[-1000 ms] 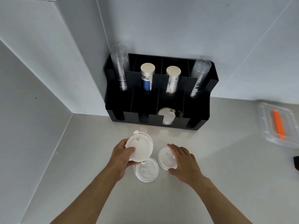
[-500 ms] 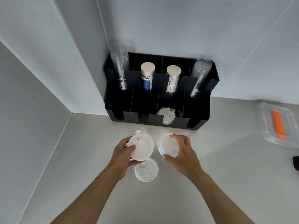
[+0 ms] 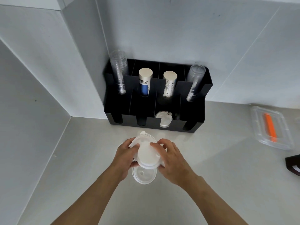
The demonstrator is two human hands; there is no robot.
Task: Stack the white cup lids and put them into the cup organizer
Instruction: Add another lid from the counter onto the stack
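Observation:
Both hands hold a small stack of white cup lids [image 3: 146, 153] above the counter, just in front of the black cup organizer [image 3: 193, 127]. My left hand [image 3: 125, 153] grips the stack's left side and my right hand [image 3: 170, 155] presses a lid onto it from the right. Another white lid [image 3: 144, 176] lies flat on the counter directly below the hands. One white lid [image 3: 164, 120] leans inside the organizer's third front slot.
The organizer's back row holds two stacks of clear cups [image 3: 119, 73] and two paper cup stacks [image 3: 145, 82]. A clear plastic box [image 3: 258, 130] with an orange item sits at the right. A dark object [image 3: 293, 164] pokes in at the right edge. Walls close the left side.
My right hand lifted a lid off the counter and brought it left onto the lids in my left hand. The two hands now meet on one stack.

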